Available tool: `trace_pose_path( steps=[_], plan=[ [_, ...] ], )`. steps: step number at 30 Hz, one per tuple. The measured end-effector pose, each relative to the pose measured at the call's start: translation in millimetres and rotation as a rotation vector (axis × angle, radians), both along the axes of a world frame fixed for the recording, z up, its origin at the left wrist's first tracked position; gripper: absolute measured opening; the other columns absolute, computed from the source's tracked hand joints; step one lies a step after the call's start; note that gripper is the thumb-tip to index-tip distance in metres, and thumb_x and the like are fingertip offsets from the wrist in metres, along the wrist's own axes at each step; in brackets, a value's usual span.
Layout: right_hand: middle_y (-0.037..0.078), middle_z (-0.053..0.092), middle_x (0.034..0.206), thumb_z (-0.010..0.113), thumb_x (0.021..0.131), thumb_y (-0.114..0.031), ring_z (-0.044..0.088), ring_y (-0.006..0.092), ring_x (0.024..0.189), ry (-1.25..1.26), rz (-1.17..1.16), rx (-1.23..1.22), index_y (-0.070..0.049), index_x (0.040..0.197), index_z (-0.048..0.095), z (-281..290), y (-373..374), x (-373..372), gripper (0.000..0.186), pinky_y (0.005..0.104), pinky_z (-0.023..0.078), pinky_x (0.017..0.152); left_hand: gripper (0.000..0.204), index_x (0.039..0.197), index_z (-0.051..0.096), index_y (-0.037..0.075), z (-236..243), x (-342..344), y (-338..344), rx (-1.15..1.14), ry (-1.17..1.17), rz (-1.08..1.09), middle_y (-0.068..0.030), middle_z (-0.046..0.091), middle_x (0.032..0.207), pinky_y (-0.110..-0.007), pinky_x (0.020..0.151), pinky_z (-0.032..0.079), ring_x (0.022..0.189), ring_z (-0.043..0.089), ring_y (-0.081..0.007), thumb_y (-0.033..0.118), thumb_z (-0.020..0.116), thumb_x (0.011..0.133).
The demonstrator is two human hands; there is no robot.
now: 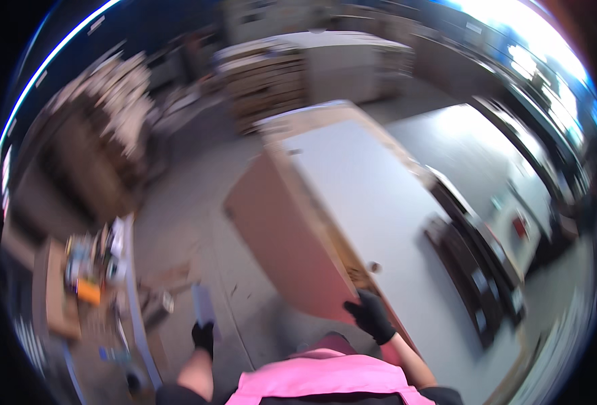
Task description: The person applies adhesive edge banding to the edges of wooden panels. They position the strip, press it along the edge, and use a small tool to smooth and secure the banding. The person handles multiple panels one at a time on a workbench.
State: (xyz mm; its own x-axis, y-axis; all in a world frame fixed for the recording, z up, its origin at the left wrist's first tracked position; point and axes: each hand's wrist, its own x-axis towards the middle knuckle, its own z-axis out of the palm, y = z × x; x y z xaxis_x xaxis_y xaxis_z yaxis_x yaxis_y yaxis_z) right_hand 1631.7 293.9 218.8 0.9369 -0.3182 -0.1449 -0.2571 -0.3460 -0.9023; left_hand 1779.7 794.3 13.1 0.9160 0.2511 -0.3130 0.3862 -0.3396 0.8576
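Note:
In a black glove, my left hand (204, 335) is closed on the near end of a flat grey strip (203, 305), held low on the left over the floor. My right hand (373, 317), also black-gloved, is at the near left edge of a waist-high stack topped by a pale grey board (359, 175). Blur hides whether its fingers grip that edge or only rest there. A reddish-brown panel (278, 236) stands along the stack's left side, its near corner beside my right hand. A small round brown spot or knob (375, 267) shows on the board just beyond that hand.
Dark brown lengths (470, 277) lie on the board's right part. Farther right is another pale sheet (460, 135). Stacked boards (265, 88) stand behind, and more lean at the left. A cluttered bench (128, 270) with a cardboard box (55, 290) is on my left.

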Motion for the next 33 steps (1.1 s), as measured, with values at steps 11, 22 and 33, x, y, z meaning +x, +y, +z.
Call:
trace_pose_path(
  steps=[11, 22, 33],
  plan=[
    [0.016, 0.071, 0.087, 0.064, 0.084, -0.009, 0.068, 0.0244, 0.079, -0.129, 0.246, -0.085, 0.002, 0.112, 0.067, -62.2, 29.9, 353.3, 0.03, 0.0379, 0.052, 0.071, 0.037, 0.119, 0.067, 0.019, 28.7, 51.5, 16.7, 0.726, 0.456, -0.231, -0.0132, 0.073, 0.111, -0.049, 0.089, 0.054, 0.104, 0.069, -0.0341, 0.038, 0.065, 0.086],
    [0.022, 0.072, 0.105, 0.062, 0.079, -0.012, 0.067, 0.0427, 0.099, -0.141, 0.966, -0.332, -0.01, 0.126, 0.064, -116.2, 218.8, 775.2, 0.047, 0.0483, 0.055, 0.085, 0.04, 0.119, 0.07, 0.018, 88.1, 65.0, -7.5, 0.553, 0.709, 0.391, -0.0138, 0.074, 0.108, -0.048, 0.088, 0.054, 0.103, 0.069, -0.0361, 0.039, 0.069, 0.085],
    [0.017, 0.073, 0.1, 0.053, 0.09, -0.017, 0.07, 0.0407, 0.095, -0.135, 0.983, -0.811, -0.013, 0.109, 0.063, -171.6, 464.7, 1007.5, 0.022, 0.0515, 0.056, 0.08, 0.035, 0.111, 0.071, 0.018, 62.9, 153.5, -13.7, 0.279, 0.928, 0.743, -0.0126, 0.075, 0.101, -0.046, 0.085, 0.055, 0.098, 0.071, -0.0341, 0.04, 0.07, 0.083]
  ],
)
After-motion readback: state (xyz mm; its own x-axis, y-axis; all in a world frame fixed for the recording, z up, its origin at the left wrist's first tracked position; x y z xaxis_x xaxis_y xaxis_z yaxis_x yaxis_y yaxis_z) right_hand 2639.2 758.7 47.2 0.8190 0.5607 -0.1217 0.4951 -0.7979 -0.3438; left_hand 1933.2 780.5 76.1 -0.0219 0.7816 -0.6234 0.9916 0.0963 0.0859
